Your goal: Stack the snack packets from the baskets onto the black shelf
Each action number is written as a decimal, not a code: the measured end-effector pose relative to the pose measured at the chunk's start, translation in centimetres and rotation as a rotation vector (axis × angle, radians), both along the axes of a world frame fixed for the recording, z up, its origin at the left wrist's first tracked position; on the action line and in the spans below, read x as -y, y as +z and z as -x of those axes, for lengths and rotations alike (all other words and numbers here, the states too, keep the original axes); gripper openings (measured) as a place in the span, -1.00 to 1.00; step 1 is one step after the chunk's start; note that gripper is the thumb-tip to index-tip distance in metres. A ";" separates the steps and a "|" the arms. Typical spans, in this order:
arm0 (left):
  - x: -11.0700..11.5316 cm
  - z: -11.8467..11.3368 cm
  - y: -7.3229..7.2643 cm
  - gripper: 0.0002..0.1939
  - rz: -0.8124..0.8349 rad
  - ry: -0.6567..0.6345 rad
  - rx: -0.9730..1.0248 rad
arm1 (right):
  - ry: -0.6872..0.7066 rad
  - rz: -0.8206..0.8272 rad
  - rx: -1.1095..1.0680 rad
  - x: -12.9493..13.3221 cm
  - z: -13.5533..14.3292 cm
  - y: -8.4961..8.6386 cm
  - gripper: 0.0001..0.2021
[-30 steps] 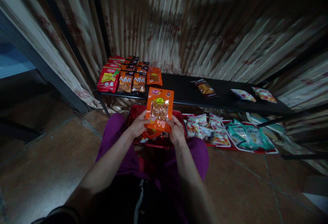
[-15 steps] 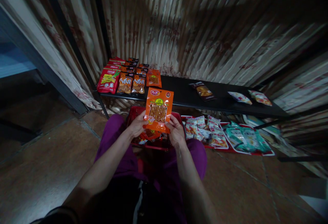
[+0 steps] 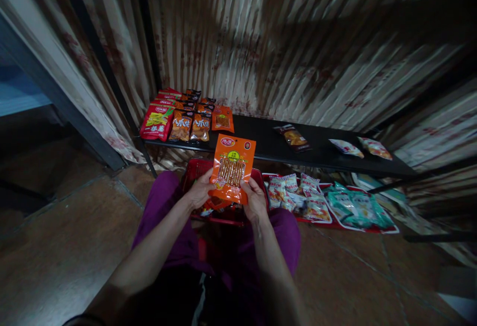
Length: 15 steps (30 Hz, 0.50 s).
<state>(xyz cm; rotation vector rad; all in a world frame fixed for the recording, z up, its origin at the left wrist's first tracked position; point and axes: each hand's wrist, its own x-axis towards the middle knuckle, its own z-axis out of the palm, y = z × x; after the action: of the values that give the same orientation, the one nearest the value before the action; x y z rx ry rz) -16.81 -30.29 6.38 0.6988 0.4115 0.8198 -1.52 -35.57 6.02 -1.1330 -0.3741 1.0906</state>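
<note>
An orange snack packet (image 3: 234, 167) with a clear window is held up between my two hands, over a red basket (image 3: 194, 168) that has more packets inside. My left hand (image 3: 200, 190) grips its lower left edge, and my right hand (image 3: 255, 199) pinches the lower right corner. Behind it, a similar orange packet (image 3: 222, 119) lies on the black shelf (image 3: 257, 139), beside black-and-orange packets (image 3: 181, 126) and red packets (image 3: 158, 122) in rows.
Farther right on the shelf lie a dark brown packet (image 3: 293, 137) and two white packets (image 3: 346, 148). Below, red baskets hold white-and-red packets (image 3: 316, 207) and green packets (image 3: 359, 207). A pleated curtain (image 3: 238, 33) hangs behind. Black posts stand at the left.
The orange packet is slightly lower in view and tilted a little more, still between both hands. The view has shifted slightly.
</note>
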 end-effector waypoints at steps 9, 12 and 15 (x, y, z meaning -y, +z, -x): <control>0.3 -0.2 0.1 -0.27 -0.010 0.010 -0.022 | 0.005 0.004 0.026 0.0 0.1 -0.1 -0.66; 0.4 -0.1 0.0 -0.28 -0.008 0.013 -0.012 | -0.020 0.005 0.036 -0.1 0.3 -0.2 -0.67; 0.4 -0.2 -0.1 -0.31 -0.015 0.019 -0.018 | -0.043 0.000 0.032 -0.1 0.4 -0.3 -0.67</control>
<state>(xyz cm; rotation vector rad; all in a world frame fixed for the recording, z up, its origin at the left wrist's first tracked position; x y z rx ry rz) -16.62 -30.72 6.29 0.7176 0.4292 0.8354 -1.88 -35.44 5.71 -1.1543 -0.3735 1.0360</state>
